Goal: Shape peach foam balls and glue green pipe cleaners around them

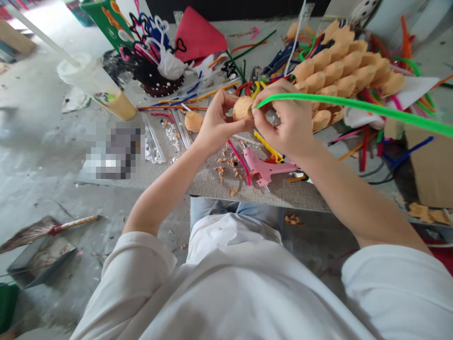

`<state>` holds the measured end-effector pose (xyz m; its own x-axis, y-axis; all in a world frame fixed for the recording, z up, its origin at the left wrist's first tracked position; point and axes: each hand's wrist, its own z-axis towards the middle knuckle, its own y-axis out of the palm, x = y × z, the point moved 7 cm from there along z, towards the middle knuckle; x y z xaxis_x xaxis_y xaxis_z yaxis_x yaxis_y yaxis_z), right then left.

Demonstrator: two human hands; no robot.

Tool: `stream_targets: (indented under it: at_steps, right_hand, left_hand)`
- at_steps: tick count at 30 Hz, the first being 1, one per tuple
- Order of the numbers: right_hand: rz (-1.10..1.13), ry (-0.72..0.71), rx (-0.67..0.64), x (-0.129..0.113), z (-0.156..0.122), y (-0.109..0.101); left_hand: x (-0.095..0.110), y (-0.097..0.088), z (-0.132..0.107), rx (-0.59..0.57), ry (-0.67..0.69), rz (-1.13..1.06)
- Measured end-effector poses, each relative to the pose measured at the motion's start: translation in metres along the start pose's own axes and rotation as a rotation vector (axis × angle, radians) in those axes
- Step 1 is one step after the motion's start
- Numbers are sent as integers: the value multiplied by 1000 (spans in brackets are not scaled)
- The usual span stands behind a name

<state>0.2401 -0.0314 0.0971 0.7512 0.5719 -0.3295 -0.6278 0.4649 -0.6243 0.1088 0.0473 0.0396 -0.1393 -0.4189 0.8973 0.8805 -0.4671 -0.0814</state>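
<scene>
My left hand [215,120] is closed around a small tan fuzzy ball [242,107], held above the grey mat [212,182]. My right hand [288,118] pinches the end of a long green pipe cleaner [354,105] right against the ball; the stem runs off to the right edge. A second tan ball [193,121] lies on the mat just left of my left hand. Under my hands lie tan scraps [226,165], a pink glue gun [266,169] and yellow and pink pipe cleaners.
A cluster of tan fuzzy pieces [341,63] sits at the back right among several coloured pipe cleaners. A plastic cup with straw [97,85] stands at the left. A dark craft piece [155,75], red felt [198,35], a cardboard box [430,165] and a broom with dustpan [38,245] surround the mat.
</scene>
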Motion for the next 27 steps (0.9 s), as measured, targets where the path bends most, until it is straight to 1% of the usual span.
stream_targets:
  at_steps: [3, 8, 13, 16, 19, 22, 24, 27]
  right_hand:
    - [15, 4, 0, 1, -1, 1]
    - [53, -8, -3, 3, -2, 4]
    - [50, -34, -8, 0, -2, 4]
    - [39, -33, -7, -4, -1, 2]
    - [10, -2, -1, -6, 1, -3]
    - [17, 15, -5, -8, 3, -10]
    - [36, 20, -8, -8, 5, -16]
    - [61, 21, 8, -8, 7, -25]
  left_hand:
    - [0, 0, -1, 9, 0, 3]
    - [-6, 1, 0, -8, -10, -25]
    - [-9, 1, -2, 8, -29, -43]
    - [-8, 2, -2, -10, -47, -73]
    - [-6, 2, -1, -29, -48, -65]
    - [-2, 0, 1, -24, -42, -50]
    - [-1, 0, 2, -42, -57, -84]
    - [2, 2, 2, -100, -92, -167]
